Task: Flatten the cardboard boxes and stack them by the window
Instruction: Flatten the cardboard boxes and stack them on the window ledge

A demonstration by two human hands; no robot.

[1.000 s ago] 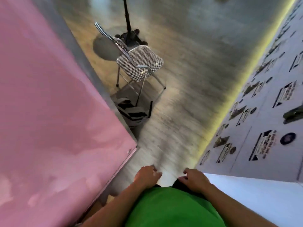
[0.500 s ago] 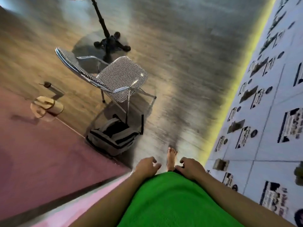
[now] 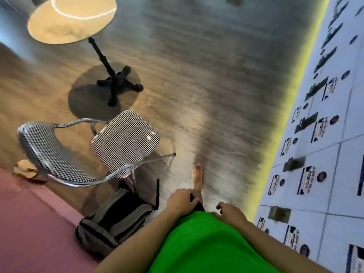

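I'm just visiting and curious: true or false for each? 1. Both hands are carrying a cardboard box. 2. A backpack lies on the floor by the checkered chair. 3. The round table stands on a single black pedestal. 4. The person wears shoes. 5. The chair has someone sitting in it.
1. False: the left hand and right hand hold no box; none is clearly visible.
2. True: the backpack lies beside the checkered chair.
3. True: the round table stands on one black pedestal.
4. False: the visible foot is bare.
5. False: the seat is unoccupied.
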